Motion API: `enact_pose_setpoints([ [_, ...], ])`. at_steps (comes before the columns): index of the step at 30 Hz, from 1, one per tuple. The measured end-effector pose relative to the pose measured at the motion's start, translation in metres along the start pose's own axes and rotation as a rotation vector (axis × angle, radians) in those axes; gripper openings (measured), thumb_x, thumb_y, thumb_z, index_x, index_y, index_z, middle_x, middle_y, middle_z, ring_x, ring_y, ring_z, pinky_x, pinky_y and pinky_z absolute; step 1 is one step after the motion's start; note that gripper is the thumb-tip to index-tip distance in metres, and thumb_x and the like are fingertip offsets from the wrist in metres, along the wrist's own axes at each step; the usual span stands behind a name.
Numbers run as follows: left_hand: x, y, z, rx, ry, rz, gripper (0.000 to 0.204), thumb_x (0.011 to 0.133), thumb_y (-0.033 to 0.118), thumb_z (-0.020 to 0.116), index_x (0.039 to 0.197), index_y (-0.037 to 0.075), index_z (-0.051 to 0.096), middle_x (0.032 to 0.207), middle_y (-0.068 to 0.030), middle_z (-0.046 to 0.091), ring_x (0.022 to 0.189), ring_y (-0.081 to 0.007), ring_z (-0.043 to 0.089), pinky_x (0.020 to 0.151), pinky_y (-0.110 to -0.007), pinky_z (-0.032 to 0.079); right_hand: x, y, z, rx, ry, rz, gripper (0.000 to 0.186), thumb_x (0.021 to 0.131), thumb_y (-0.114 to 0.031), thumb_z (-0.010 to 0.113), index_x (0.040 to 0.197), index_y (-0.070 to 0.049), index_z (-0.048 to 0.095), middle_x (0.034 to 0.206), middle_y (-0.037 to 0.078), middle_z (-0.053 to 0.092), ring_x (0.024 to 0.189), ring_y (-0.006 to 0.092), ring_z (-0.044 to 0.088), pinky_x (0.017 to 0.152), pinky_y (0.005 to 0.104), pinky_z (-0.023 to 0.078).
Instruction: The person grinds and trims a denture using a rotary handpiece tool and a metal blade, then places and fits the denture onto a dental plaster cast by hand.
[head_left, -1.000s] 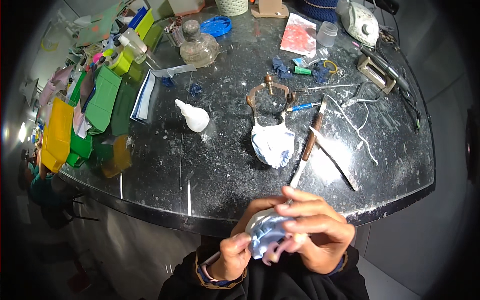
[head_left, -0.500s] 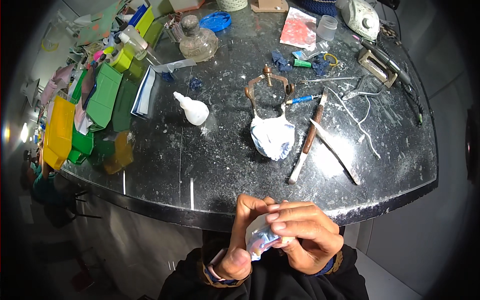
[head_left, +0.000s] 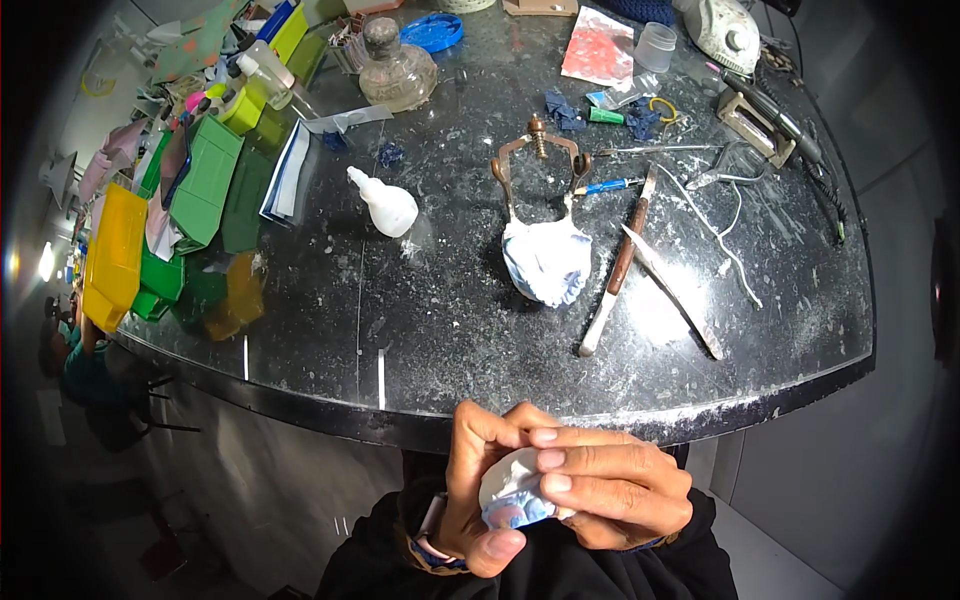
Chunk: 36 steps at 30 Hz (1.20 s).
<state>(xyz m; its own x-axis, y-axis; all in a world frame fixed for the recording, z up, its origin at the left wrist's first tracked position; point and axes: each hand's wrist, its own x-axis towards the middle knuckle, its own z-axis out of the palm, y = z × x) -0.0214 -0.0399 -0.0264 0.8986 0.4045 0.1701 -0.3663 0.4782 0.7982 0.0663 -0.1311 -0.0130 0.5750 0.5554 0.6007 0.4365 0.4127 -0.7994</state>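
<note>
In front of my body, off the table's near edge, my left hand (head_left: 472,480) and my right hand (head_left: 625,490) grip a small dental plaster cast (head_left: 508,480). It is white, with a blue and pinkish part along its lower side. My left thumb lies beneath it and the left fingers curl behind. The right fingers lie over its right side and hide that part. On the table beyond stands a metal articulator (head_left: 538,150) with a bluish-white plaster mass (head_left: 545,262) on its near end. To its right lie a brown-handled wax knife (head_left: 622,265) and a pointed metal tool (head_left: 672,292), crossing near the top.
A white squeeze bottle (head_left: 390,210) lies left of the articulator. Behind are a glass spirit lamp (head_left: 397,75), blue scraps (head_left: 565,108), a blue-handled tool (head_left: 608,187) and pliers (head_left: 735,165). Green bins (head_left: 207,185) and a yellow bin (head_left: 112,255) line the left side.
The cast has turned in my hands, so more of its white face shows. My left thumb has shifted down and right. The table things appear slightly higher in view.
</note>
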Motion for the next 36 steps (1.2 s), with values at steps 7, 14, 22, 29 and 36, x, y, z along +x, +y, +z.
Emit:
enact_pose_setpoints([
  [7,-0.004,-0.006,-0.005,-0.029,-0.086,0.132,0.063,0.069,0.031,0.068,0.104,0.002,0.024,0.096,-0.0218,0.04,0.085,-0.0193,0.042,0.071,-0.035,0.039,0.01,-0.001,-0.023,0.079,-0.218,0.196,0.057,0.062,-0.03,0.075,0.101,0.008,0.06,0.103,0.019,0.06,0.098,0.0333,0.056,0.081,0.0388,0.045],
  [14,-0.011,-0.004,-0.008,-0.026,-0.093,0.121,0.061,0.063,0.024,0.072,0.098,0.005,0.026,0.097,-0.0286,0.044,0.089,-0.0285,0.051,0.076,-0.045,0.046,0.011,-0.003,-0.028,0.157,-0.358,0.223,0.052,0.061,-0.023,0.075,0.103,0.005,0.061,0.1,0.016,0.061,0.093,0.0284,0.057,0.081,0.0366,0.042],
  [22,-0.004,-0.003,-0.017,0.055,-0.301,0.197,0.059,0.074,0.021,0.065,0.109,0.0,0.022,0.098,-0.028,0.04,0.081,-0.0246,0.05,0.067,-0.039,0.047,0.004,-0.008,-0.03,0.14,-0.363,0.276,0.049,0.062,-0.024,0.076,0.099,0.004,0.063,0.094,0.016,0.063,0.085,0.0217,0.057,0.077,0.0314,0.043],
  [29,-0.008,-0.002,-0.017,0.172,-0.274,0.25,0.054,0.076,0.024,0.062,0.107,-0.002,0.027,0.094,-0.0286,0.044,0.07,-0.0249,0.054,0.059,-0.04,0.049,0.004,-0.004,-0.023,0.19,-0.261,0.145,0.045,0.062,-0.019,0.075,0.099,0.005,0.063,0.092,0.015,0.063,0.075,0.0201,0.056,0.064,0.0282,0.039],
  [36,-0.003,-0.004,-0.018,0.068,-0.279,0.214,0.053,0.076,0.024,0.062,0.104,-0.002,0.025,0.096,-0.0298,0.041,0.077,-0.0252,0.051,0.065,-0.04,0.047,0.001,0.001,-0.021,0.215,-0.206,0.16,0.045,0.062,-0.019,0.075,0.099,0.004,0.064,0.093,0.014,0.063,0.075,0.0203,0.056,0.066,0.0286,0.039],
])
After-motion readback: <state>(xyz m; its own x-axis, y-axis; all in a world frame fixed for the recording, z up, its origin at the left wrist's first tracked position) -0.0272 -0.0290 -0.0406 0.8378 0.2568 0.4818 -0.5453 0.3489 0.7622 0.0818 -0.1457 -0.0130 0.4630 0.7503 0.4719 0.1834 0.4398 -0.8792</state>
